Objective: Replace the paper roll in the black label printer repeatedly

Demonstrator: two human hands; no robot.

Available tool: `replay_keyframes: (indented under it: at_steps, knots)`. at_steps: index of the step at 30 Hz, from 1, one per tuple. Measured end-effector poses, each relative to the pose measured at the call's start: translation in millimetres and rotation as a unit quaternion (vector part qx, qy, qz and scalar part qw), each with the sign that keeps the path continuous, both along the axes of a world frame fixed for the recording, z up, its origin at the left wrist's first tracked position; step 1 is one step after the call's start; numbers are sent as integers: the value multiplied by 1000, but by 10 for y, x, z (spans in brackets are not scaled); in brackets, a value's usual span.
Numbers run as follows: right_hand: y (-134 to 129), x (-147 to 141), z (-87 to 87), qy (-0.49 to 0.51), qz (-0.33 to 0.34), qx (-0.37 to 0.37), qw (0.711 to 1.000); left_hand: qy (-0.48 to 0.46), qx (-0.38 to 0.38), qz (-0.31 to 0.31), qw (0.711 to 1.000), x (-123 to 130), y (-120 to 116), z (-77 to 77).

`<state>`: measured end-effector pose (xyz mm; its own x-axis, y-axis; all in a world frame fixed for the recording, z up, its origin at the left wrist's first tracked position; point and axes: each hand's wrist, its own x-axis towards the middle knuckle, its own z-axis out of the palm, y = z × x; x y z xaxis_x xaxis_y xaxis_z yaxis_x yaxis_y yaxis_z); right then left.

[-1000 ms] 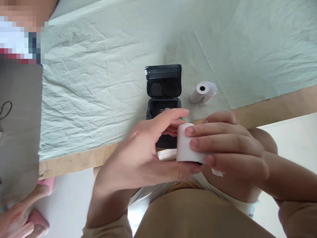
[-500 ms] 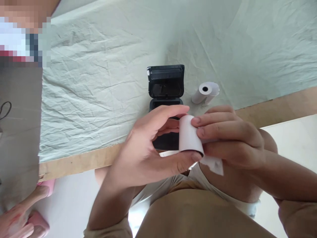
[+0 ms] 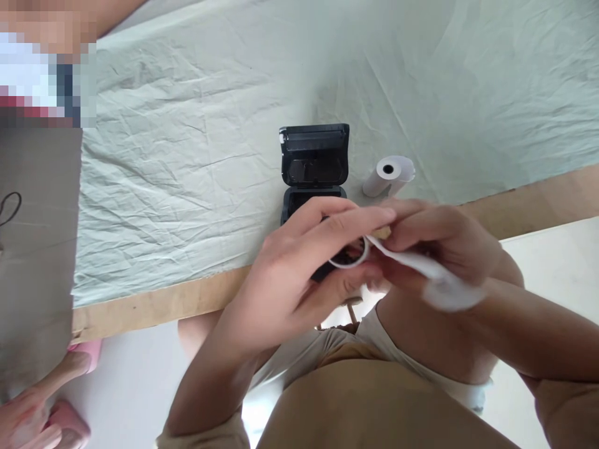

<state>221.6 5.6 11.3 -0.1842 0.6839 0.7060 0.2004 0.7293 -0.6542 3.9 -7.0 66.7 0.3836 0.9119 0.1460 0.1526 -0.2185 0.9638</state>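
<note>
My left hand [image 3: 299, 262] is wrapped round a thin-walled paper roll [image 3: 350, 264], whose white rim and dark hollow end face me. From the roll a loose white paper strip [image 3: 421, 268] runs right, its tail blurred. My right hand [image 3: 449, 243] is curled against that strip, close to the left fingertips; its fingertips are partly hidden and smeared. Behind the hands stands a small black printer [image 3: 314, 156] with its lid raised; its lower half is mostly covered by my left hand. To its right, a thicker white paper roll [image 3: 381, 181] with a dark core stands upright.
A pale green wrinkled cloth [image 3: 187, 156] covers the table, with a bare wooden edge [image 3: 159, 287] along the front. At left are a grey surface [image 3: 37, 237] with a dark cord loop [image 3: 10, 207], another person's arm [image 3: 116, 12] and feet in pink slippers [image 3: 70, 424].
The paper roll in my left hand has turned, so its hollow end now shows instead of its side. My right hand has shifted, and the loose strip has swung out to the right.
</note>
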Motion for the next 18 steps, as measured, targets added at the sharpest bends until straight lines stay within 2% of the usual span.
replay_keyframes:
  at_steps: [2, 3, 4, 7, 10, 14, 17, 18]
  knots:
    - [80, -52, -6, 29, 9, 58, 998, 13, 22, 35, 999, 40, 28, -1]
    - [109, -61, 5, 11, 5, 72, 997, 17, 18, 31, 999, 65, 40, 4]
    - [131, -61, 18, -10, 2, 84, 996, 7, 16, 59, 998, 94, 49, 8]
    - [162, -37, 32, -59, 12, 85, 995, -27, -25, 122, 992, 189, 47, 0]
    - [166, -53, -29, -41, 6, 78, 996, -38, -44, 165, 985, 258, 33, -44]
    - [179, -95, -118, 27, 14, 56, 998, -33, 10, 106, 994, 246, 75, -108]
    - [200, -39, -108, 55, 80, 21, 995, -9, 88, 75, 993, 185, 142, -128]
    - [205, -8, -92, 55, 101, 2, 993, -12, 97, 45, 994, 165, 162, -129]
